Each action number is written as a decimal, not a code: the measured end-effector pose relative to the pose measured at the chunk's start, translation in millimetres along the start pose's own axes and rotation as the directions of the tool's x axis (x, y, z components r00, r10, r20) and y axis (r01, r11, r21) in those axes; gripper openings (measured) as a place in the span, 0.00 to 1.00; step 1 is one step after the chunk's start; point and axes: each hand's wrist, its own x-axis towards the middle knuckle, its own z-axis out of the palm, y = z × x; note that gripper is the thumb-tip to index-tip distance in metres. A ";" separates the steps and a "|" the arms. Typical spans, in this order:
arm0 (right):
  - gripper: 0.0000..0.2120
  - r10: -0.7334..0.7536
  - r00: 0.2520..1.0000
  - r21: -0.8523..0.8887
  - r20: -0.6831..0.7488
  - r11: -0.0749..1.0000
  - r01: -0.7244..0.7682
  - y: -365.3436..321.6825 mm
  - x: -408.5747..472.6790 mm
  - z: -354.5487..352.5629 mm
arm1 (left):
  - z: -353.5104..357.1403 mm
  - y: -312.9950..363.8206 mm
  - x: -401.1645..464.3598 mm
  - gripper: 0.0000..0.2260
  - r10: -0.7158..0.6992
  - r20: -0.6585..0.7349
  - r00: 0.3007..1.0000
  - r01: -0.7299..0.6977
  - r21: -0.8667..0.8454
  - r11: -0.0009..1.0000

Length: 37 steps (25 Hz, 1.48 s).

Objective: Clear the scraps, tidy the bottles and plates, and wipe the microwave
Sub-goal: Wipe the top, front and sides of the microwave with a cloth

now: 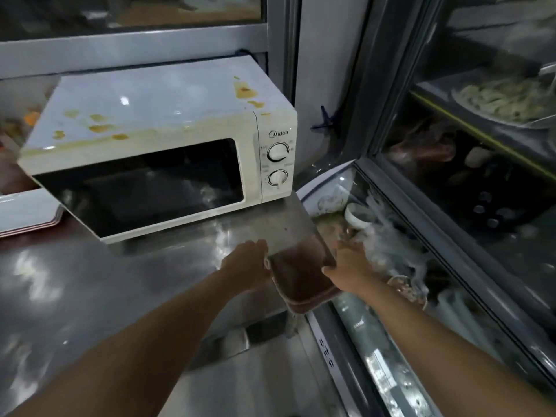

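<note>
**Cloth at the counter's corner, microwave up and to the left**

Both hands are on the brown cloth (304, 281), which is draped over the near right corner of the steel counter (90, 281). The left hand (248, 267) has its fingers curled onto the cloth's left edge, and it looks like a hold. The right hand (350, 266) lies against the cloth's right edge with fingers fairly straight, more a steadying touch than a closed grip, though blur makes that hard to be sure of. The cloth's long axis runs near to far, along the counter's edge.

From there the microwave (162, 139) lies farther back and to the left, on the same counter, its top spotted with orange-brown stains (102, 127) toward the left front and more at the right rear (246, 91). The left hand is the nearer one, so I'd guess the wipe goes up and left from the corner. White plates (27, 212) are stacked at the far left, beside the microwave.
</note>
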 end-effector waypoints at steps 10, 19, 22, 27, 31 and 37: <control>0.26 -0.023 1.000 0.130 -0.008 0.991 0.024 23.5 54.5 35.3 | 40.7 17.6 55.2 0.18 -0.213 -0.022 0.977 0.214 0.060 0.975; 0.14 -0.056 0.998 0.081 -0.022 0.995 0.057 15.8 48.4 40.0 | 44.2 7.4 56.9 0.12 -0.180 0.070 0.981 0.178 0.027 0.984; 0.14 -0.061 0.998 0.143 0.002 0.988 0.060 7.6 40.2 31.4 | 30.4 3.9 48.8 0.07 -0.151 0.090 0.984 0.162 -0.127 0.979; 0.09 -0.124 0.992 0.342 -0.035 0.931 0.128 -26.4 21.8 3.0 | -17.2 -8.3 21.9 0.10 -0.169 0.002 0.986 0.154 -0.432 0.889; 0.11 -0.152 0.973 0.476 -0.173 0.852 0.217 -70.6 3.7 -25.7 | -63.9 -18.4 -3.3 0.04 -0.182 -0.156 0.971 0.066 -0.556 0.829; 0.24 -0.181 0.886 0.510 -0.426 0.761 0.400 -131.3 -14.6 -76.5 | -136.8 -19.7 -36.2 0.25 -0.170 -0.294 0.940 -0.157 -0.821 0.550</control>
